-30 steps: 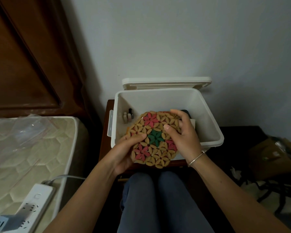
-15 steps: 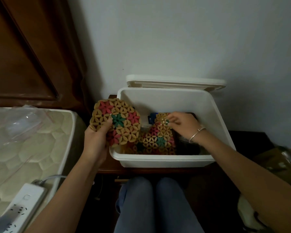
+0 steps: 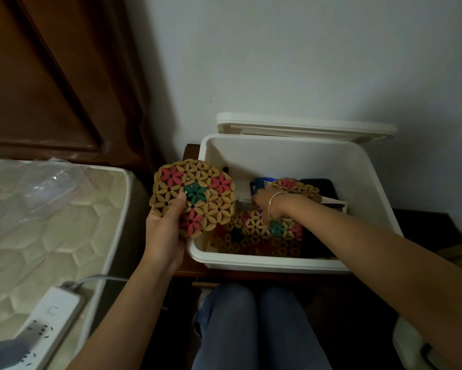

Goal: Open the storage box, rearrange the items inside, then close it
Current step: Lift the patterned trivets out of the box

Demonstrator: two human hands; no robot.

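The white storage box [image 3: 272,263] stands open on a dark wooden stand, its lid [image 3: 304,128] tipped back against the wall. My left hand [image 3: 165,233] grips a round woven coaster [image 3: 197,193] with red and green flowers, held upright just outside the box's left wall. My right hand [image 3: 263,200], a bracelet on its wrist, reaches down inside the box; its fingers are hidden. A second coaster [image 3: 302,189] lies behind that wrist. More coasters [image 3: 259,228] lie on the box floor, with a blue item [image 3: 260,182] and a dark item [image 3: 318,185] further back.
A mattress [image 3: 50,222] with a plastic bag on it fills the left side, and a white power strip [image 3: 45,324] lies on its near corner. A dark wooden headboard [image 3: 50,76] rises behind. My knees [image 3: 251,329] sit just before the stand.
My left hand lifted one coaster out of the box to the left and holds it there. My right hand went deeper into the box, past the second coaster.
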